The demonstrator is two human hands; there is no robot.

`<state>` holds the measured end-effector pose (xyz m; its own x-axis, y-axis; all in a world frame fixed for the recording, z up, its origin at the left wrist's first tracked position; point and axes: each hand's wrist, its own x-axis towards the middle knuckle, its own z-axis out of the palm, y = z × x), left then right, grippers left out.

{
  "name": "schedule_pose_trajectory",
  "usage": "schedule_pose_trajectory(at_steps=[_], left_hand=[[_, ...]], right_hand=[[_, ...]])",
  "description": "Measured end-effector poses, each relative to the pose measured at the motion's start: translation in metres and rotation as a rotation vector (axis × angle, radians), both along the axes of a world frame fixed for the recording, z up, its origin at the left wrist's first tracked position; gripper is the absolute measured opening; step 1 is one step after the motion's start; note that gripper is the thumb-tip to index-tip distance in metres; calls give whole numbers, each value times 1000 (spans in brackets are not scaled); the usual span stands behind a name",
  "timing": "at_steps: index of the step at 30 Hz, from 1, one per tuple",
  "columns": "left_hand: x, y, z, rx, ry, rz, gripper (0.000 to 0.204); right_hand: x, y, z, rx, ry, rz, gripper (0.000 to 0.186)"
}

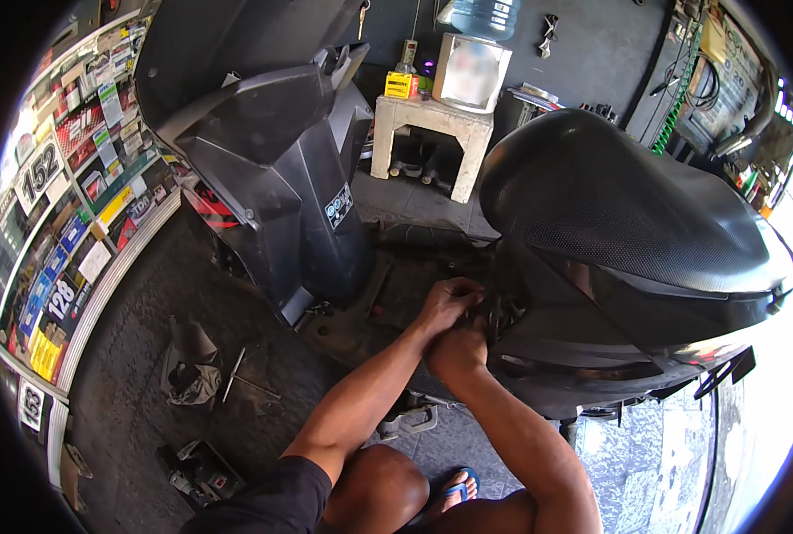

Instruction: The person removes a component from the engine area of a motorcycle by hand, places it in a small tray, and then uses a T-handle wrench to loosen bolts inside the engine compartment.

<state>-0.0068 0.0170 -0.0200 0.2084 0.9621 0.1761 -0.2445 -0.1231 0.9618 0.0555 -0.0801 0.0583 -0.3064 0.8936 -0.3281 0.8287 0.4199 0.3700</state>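
Observation:
A dark motor scooter fills the middle, with its black seat [619, 196] on the right and its angular front leg shield [307, 222] on the left. My left hand [450, 303] and my right hand [458, 350] are close together at the edge of the footboard [378, 294], just below the seat, against the dark body panel [565, 329]. Both have bent fingers. The right one is slightly lower and nearer to me. Whatever their fingertips grip in that shadowed gap is hidden or too small to name.
A T-handle wrench [236, 374], a crumpled dark item [187, 378] and black parts [205, 472] lie on the floor at left, beside a sticker-covered display case [94, 178]. Behind stands a worn stool [463, 169] with a water dispenser [472, 76]. A green coiled hose [676, 107] hangs at right.

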Motion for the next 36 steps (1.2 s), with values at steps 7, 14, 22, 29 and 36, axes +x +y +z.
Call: schedule_pose_trajectory(at_steps=[7,14,22,29,36], left_hand=[[-4,1,1,161,-16,-23,19],[-6,-11,27,-73,288,168,29],[-27,21,-9,230,359,-18,39],[-80,71,-32,297,853,201,47],[-21,8,9,53,444,140,38]], right_hand=[[-2,0,-10,100,51,35,35],[2,0,-17,101,52,107,37],[0,15,-55,113,349,-16,37],[-19,12,-29,118,297,160,39],[3,5,-17,59,210,157,37]])
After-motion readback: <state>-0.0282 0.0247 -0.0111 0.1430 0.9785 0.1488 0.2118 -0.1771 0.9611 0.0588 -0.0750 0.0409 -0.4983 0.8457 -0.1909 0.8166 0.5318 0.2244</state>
